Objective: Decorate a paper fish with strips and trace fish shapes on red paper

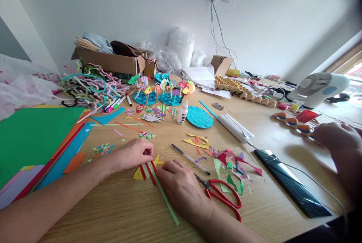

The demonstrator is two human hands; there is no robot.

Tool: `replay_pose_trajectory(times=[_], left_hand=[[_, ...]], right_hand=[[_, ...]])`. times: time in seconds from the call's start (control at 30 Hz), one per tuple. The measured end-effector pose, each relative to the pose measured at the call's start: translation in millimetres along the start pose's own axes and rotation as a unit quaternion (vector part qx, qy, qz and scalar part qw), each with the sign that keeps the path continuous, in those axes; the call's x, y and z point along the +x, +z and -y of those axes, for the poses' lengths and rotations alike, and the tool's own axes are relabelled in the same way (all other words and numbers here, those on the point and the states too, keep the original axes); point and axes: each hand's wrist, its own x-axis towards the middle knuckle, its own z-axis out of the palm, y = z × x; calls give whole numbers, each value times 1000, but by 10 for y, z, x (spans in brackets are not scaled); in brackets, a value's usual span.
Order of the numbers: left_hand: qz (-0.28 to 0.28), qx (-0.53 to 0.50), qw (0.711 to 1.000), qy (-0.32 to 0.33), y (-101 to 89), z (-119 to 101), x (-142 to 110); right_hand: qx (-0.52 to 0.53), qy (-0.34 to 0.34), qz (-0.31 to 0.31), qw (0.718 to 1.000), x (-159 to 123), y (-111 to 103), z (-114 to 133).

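A yellow paper fish (138, 174) lies on the table in front of me, with short red and pale green strips across its body. One long light green paper strip (169, 206) runs from the fish towards me. At the fish's upper edge, my left hand (138, 151) is closed, thumb and finger pinched on the strip ends. My right hand (181, 182) rests beside the fish's tail and the long strip, its fingers curled and their tips hidden. Red-handled scissors (226, 194) lie just right of it, and a pen (190, 159) lies beyond.
Coloured paper sheets (42, 129) lie at left. Paper scraps (232, 167), a white glue bottle (183, 113), a blue disc (199, 117) and a power strip (236, 126) spread across the table. Pipe cleaners (85, 84) are heaped behind. Another person's hand (336, 137) is at far right.
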Motion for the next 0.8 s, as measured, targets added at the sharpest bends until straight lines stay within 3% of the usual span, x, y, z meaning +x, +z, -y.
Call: replay_pose_trajectory(times=[0.8], left_hand=[[14,7,1000,22,-7,31,20]], right_hand=[[2,4,2,1000,-3,5,8]])
